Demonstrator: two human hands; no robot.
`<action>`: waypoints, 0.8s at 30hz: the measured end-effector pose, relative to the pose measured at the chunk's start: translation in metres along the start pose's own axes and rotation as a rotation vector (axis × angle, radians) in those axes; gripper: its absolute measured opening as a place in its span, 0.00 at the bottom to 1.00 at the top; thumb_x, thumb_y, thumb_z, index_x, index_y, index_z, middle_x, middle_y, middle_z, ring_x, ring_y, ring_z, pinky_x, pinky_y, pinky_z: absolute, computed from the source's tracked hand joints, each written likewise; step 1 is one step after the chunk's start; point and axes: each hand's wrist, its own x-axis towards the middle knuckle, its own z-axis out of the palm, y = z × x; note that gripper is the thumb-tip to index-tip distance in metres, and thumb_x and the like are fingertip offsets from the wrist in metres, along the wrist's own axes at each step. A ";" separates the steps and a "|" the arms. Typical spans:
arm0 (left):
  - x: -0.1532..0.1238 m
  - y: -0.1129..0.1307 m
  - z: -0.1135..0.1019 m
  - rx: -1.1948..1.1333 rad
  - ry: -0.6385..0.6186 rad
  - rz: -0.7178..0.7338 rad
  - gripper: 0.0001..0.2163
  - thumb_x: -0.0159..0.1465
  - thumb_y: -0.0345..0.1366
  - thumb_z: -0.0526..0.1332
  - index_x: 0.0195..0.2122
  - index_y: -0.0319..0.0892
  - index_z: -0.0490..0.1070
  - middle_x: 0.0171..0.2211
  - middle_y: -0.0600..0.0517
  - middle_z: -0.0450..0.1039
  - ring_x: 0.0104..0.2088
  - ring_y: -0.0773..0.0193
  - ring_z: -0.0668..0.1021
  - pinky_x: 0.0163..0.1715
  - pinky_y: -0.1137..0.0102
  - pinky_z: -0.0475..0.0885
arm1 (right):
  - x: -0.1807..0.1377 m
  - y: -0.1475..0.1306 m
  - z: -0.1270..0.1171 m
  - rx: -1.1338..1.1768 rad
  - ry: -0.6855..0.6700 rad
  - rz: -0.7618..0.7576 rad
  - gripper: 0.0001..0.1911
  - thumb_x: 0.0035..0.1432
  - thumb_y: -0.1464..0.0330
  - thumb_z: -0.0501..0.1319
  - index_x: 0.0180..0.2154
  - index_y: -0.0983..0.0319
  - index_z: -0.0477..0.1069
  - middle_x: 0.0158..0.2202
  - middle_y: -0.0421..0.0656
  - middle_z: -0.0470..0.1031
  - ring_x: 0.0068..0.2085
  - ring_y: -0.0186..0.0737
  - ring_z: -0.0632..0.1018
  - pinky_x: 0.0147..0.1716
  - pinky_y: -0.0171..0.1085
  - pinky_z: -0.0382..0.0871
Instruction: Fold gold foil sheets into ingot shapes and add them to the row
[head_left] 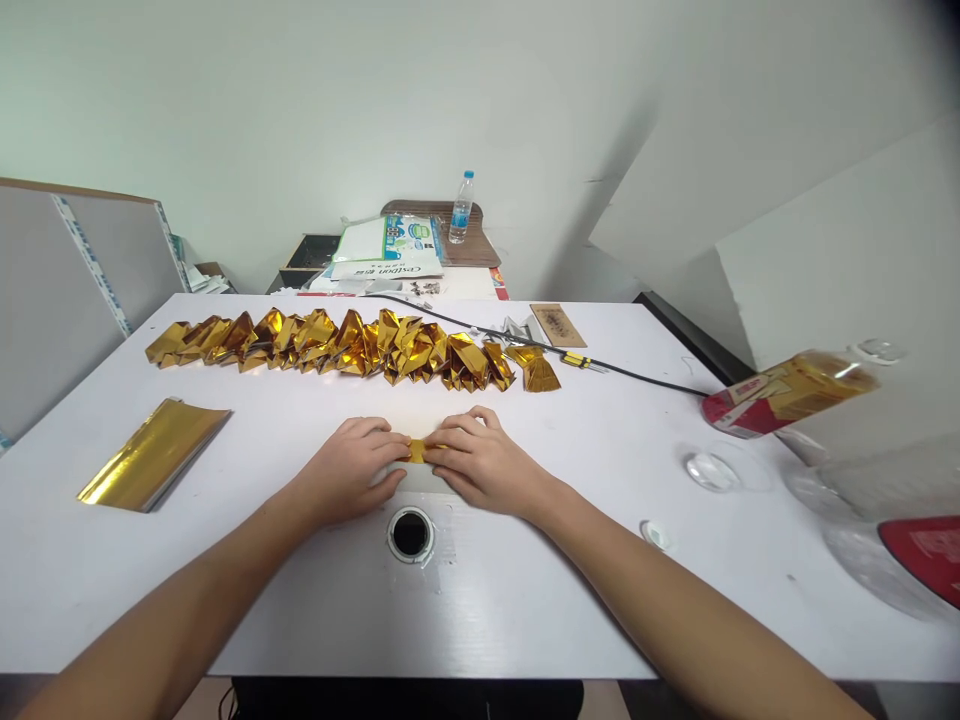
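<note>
My left hand (351, 468) and my right hand (480, 462) meet at the middle of the white table (225, 590). Their fingers are curled down and pressed on a small piece of gold foil paper (418, 450), of which only a strip shows between the fingertips. Beyond the hands a long row of folded gold foil pieces (352, 345) lies across the table. To the left lies a flat stack of gold foil sheets (154, 453).
A round cable hole (410, 534) sits just before my hands. A black cable (525, 345), a small yellow tool (576, 360) and a brown card (558, 324) lie at the back right. A tipped plastic bottle (787, 392) and clear lids (712, 471) are at right. A water bottle (460, 208) stands behind.
</note>
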 end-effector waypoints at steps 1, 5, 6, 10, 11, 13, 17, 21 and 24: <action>-0.001 -0.002 0.000 -0.016 0.001 0.005 0.11 0.71 0.35 0.60 0.51 0.46 0.79 0.52 0.50 0.82 0.55 0.50 0.77 0.56 0.53 0.72 | 0.000 -0.001 0.000 0.010 -0.006 -0.009 0.12 0.72 0.67 0.60 0.53 0.59 0.78 0.53 0.46 0.83 0.55 0.50 0.75 0.56 0.53 0.55; -0.004 -0.012 -0.001 -0.079 -0.001 -0.020 0.12 0.71 0.37 0.61 0.52 0.49 0.81 0.53 0.52 0.83 0.56 0.51 0.77 0.57 0.53 0.73 | -0.002 -0.003 -0.001 0.023 -0.001 0.046 0.11 0.71 0.63 0.63 0.50 0.59 0.79 0.54 0.45 0.83 0.56 0.52 0.76 0.57 0.55 0.54; -0.005 -0.014 -0.002 -0.099 -0.003 -0.042 0.12 0.71 0.38 0.61 0.51 0.50 0.82 0.53 0.52 0.83 0.55 0.51 0.78 0.56 0.53 0.73 | -0.003 -0.002 -0.001 0.026 0.007 0.066 0.10 0.71 0.63 0.63 0.48 0.59 0.79 0.53 0.45 0.84 0.55 0.52 0.76 0.57 0.55 0.54; -0.006 -0.021 0.000 -0.183 -0.004 -0.131 0.10 0.71 0.41 0.64 0.49 0.50 0.83 0.51 0.52 0.84 0.54 0.52 0.78 0.57 0.54 0.73 | -0.003 0.002 0.000 0.049 0.028 0.113 0.08 0.72 0.65 0.61 0.43 0.58 0.81 0.52 0.42 0.85 0.54 0.50 0.77 0.57 0.55 0.54; -0.006 -0.023 0.001 -0.199 -0.004 -0.143 0.10 0.70 0.42 0.65 0.48 0.50 0.83 0.51 0.52 0.84 0.54 0.52 0.78 0.57 0.54 0.73 | -0.003 0.003 0.001 0.054 0.026 0.116 0.09 0.72 0.66 0.61 0.43 0.57 0.81 0.52 0.42 0.85 0.54 0.50 0.77 0.57 0.54 0.54; -0.005 -0.024 0.002 -0.222 -0.006 -0.161 0.10 0.69 0.43 0.67 0.47 0.51 0.84 0.51 0.52 0.84 0.54 0.52 0.78 0.57 0.54 0.73 | -0.003 0.004 0.001 0.061 0.017 0.123 0.09 0.72 0.66 0.61 0.43 0.57 0.81 0.53 0.42 0.85 0.55 0.50 0.77 0.57 0.55 0.54; -0.005 -0.021 0.005 -0.222 -0.017 -0.196 0.10 0.69 0.42 0.66 0.48 0.50 0.83 0.52 0.52 0.84 0.55 0.53 0.78 0.58 0.54 0.72 | -0.004 0.003 0.000 0.062 -0.002 0.171 0.08 0.71 0.66 0.62 0.43 0.55 0.82 0.53 0.41 0.85 0.57 0.52 0.77 0.59 0.57 0.53; -0.006 -0.017 0.003 -0.159 -0.032 -0.200 0.10 0.70 0.40 0.64 0.48 0.50 0.83 0.52 0.53 0.83 0.54 0.52 0.77 0.57 0.54 0.72 | -0.005 0.002 -0.001 0.063 -0.013 0.206 0.08 0.70 0.66 0.62 0.44 0.54 0.82 0.53 0.41 0.85 0.60 0.55 0.76 0.61 0.60 0.51; -0.005 -0.011 0.000 -0.106 -0.045 -0.158 0.09 0.70 0.38 0.63 0.47 0.49 0.83 0.52 0.52 0.83 0.54 0.51 0.77 0.55 0.54 0.72 | -0.004 0.000 0.000 0.047 -0.006 0.172 0.11 0.70 0.67 0.61 0.48 0.55 0.82 0.56 0.43 0.83 0.61 0.56 0.75 0.62 0.61 0.51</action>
